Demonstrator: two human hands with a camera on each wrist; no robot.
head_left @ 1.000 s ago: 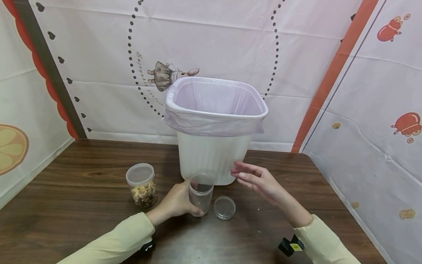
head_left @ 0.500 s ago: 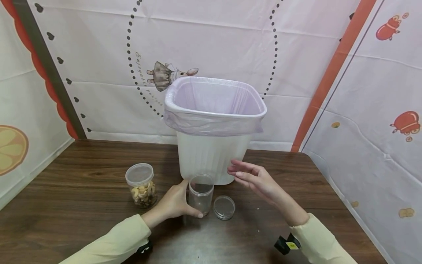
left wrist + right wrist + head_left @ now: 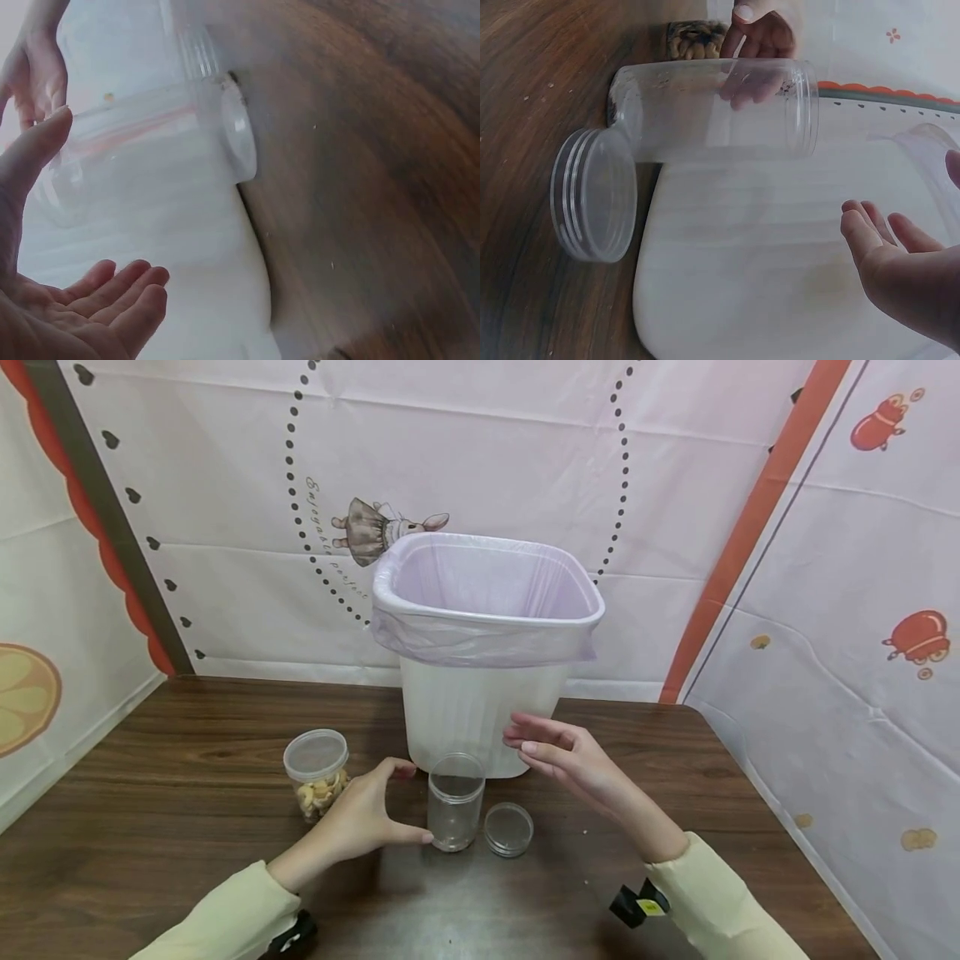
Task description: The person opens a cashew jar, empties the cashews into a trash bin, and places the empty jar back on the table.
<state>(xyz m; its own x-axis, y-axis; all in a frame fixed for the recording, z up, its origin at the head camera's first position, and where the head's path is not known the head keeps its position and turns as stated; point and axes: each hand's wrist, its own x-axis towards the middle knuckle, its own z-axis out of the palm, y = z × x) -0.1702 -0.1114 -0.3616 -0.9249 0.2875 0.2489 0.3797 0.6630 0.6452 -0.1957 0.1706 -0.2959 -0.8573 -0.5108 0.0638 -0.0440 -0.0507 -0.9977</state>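
Observation:
An empty clear plastic jar (image 3: 455, 814) stands upright and uncapped on the table. My left hand (image 3: 358, 814) is just left of it, thumb and fingers spread apart, with the thumb tip close to the jar's lower side; whether it touches I cannot tell. To the jar's right lies its clear screw lid (image 3: 508, 830). My right hand (image 3: 573, 764) hovers in front of the bin, fingers loosely extended, holding nothing. Behind my left hand stands a second, lidded jar (image 3: 317, 768) with cashew-like nuts, partly hidden by that hand.
A white bin (image 3: 480, 693) with a pale purple liner stands behind the jar. Small crumbs dot the dark wooden table (image 3: 187, 827) at the right. Printed cloth (image 3: 225, 485) hangs behind and at both sides.
My left hand has let go of the empty jar and moved left, now overlapping the nut jar. My right hand has drifted slightly left and up. The empty jar stays standing.

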